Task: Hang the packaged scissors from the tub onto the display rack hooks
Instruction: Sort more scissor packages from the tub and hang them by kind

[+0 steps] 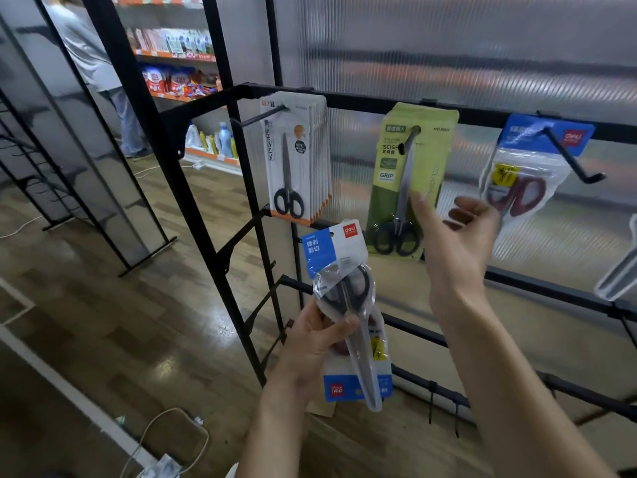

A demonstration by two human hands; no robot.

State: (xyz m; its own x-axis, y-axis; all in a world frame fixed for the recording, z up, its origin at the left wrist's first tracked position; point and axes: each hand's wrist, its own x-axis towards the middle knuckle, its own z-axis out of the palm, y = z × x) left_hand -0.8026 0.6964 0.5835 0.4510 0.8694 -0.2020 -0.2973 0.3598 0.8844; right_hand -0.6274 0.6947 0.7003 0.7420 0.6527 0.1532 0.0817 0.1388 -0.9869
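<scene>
L hand (310, 343) grips scissor packs (344, 291); R hand (455, 236) empty near rack hook (572, 157).

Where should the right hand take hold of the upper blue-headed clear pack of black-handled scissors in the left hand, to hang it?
Grip the blue card header, pinching its right edge beside the hang hole, coming from the right. The left hand already covers the pack's middle; the header sticks up free, and the open right hand is on that side.
</scene>
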